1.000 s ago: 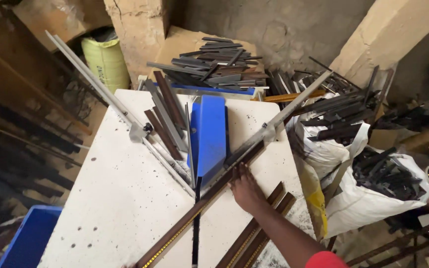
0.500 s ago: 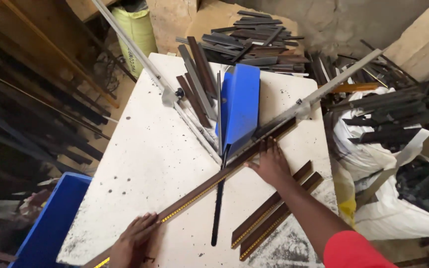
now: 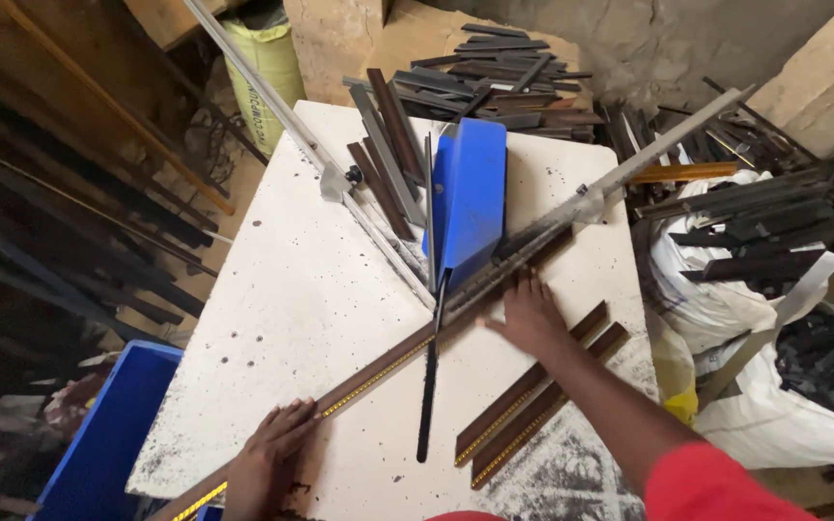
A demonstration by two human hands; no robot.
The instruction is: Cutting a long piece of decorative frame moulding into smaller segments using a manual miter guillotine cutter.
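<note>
Since half a second ago: left hand (image 3: 277, 453) slid further up onto the long brown strip (image 3: 388, 359), view tipped slightly. White worktop (image 3: 272, 318) carrying that strip from 7 to 2 o'clock, under the blue cutter guard (image 3: 470, 198). Right hand (image 3: 531, 314), fingers spread, pressing flat at centre; left flat at 7. Best kept snug along the fence (image 3: 533, 232), pressure even, fingers away from the black lever (image 3: 429, 381).

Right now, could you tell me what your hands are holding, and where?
Both press flat on the long brown strip: left hand near its lower end, right hand about midway.
</note>
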